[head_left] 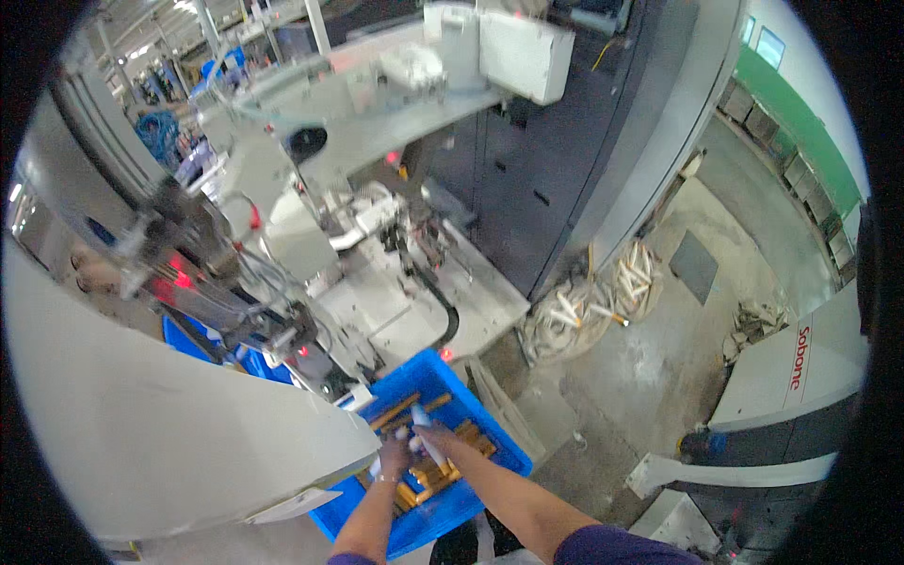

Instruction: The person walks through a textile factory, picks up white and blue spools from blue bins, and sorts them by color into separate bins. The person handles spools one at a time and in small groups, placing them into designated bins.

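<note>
Both hands reach down into a blue plastic crate (pixel 508 450) that holds many yellow-brown tubes (pixel 414 496). My right hand (pixel 436 437) is closed round a pale tube (pixel 420 415), whose whitish end shows past the fingers and whose other end slants down toward the pile. Just left of it, my left hand (pixel 395 456) is closed too, with a white tube (pixel 376 466) showing at its edge. Motion blur and the hands themselves hide much of the fingers and of what lies under them.
A machine with a pale worktop (pixel 405 325) stands beyond the crate. A large pale panel (pixel 179 433) fills the left side. Dark cabinet doors (pixel 541 151) rise behind. Clear bags (pixel 570 325) of white tubes sit on the floor, with a white machine (pixel 777 377) at right.
</note>
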{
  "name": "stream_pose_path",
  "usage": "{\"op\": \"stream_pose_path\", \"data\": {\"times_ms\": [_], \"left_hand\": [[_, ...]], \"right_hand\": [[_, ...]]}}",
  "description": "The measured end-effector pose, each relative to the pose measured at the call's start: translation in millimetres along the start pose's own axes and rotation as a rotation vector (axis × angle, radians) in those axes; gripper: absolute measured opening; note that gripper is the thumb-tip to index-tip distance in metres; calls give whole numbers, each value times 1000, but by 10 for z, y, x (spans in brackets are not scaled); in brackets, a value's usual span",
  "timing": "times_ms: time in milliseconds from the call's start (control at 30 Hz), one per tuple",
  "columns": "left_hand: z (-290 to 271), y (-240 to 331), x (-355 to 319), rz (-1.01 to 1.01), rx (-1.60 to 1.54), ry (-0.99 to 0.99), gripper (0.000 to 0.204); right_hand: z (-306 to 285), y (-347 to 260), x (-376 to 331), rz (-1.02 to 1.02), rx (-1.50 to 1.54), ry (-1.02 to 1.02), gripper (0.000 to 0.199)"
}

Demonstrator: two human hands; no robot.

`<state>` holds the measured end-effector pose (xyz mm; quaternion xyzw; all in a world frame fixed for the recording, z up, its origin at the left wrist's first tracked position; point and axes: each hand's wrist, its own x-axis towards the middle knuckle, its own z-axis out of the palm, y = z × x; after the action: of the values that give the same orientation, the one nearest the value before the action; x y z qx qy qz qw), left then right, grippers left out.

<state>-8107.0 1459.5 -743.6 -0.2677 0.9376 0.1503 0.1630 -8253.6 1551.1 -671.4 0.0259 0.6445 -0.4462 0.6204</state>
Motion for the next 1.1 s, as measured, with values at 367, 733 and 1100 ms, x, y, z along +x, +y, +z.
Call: {"op": "stream_pose_path", "data": {"times_ms": [367,733,1100], "left_hand": [[-2913,868,-2786,256,-602,252,57],[-2906,781,-3726,-113,-2349,289,45],[-3282,329,-4119,312,-2445,698,46]], "right_hand": [[-415,-179,-3346,-641,-132,-306,65],[1361,5,-4360,-1056,-1019,63,54],[-176,192,-4243,-530,-86,-137,21]]}}
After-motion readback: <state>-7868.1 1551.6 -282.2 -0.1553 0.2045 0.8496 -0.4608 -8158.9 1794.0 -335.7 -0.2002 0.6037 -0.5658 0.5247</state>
